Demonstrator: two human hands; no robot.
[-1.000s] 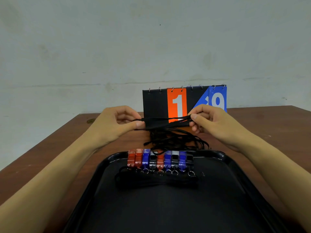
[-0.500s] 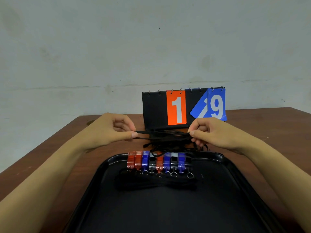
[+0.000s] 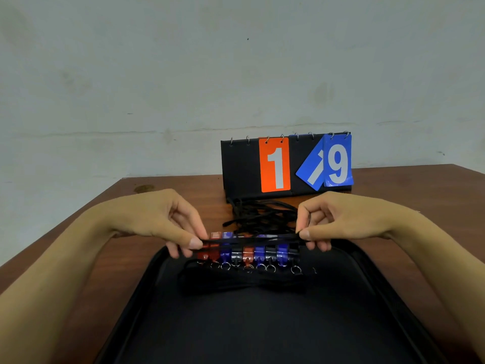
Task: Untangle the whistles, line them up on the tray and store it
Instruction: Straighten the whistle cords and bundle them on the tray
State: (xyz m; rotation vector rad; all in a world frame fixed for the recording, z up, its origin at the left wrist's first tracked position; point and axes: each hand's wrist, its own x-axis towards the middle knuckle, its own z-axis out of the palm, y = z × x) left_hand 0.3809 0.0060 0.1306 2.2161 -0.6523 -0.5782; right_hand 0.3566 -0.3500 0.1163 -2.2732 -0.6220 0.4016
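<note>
Left hand [image 3: 162, 222]: thumb and fingers pinch the left end of a bunch of black lanyard cords [image 3: 249, 239], drawn taut just above the whistles.

Whistles [image 3: 249, 252]: a row of small moulded plastic ones, glossy red, blue and black, side by side at the far edge of the tray, each with a metal split ring [image 3: 296, 270] toward the viewer. Judged light, rigid and rather slick; best taken by the body or ring.

Cords: flat, matte, limp woven strands; more lie folded on the tray below the rings, and a loose heap [image 3: 262, 214] rests on the table beyond. Likely to snag; handle by the ends.

Tray [image 3: 262, 332]: black, smooth, with a raised rounded rim.

Right hand [image 3: 338, 223]: pinches the bunch's right end.

Behind: flip scoreboard [image 3: 286, 164], stiff cards on wire rings, on the brown wooden table [image 3: 420, 187].
</note>
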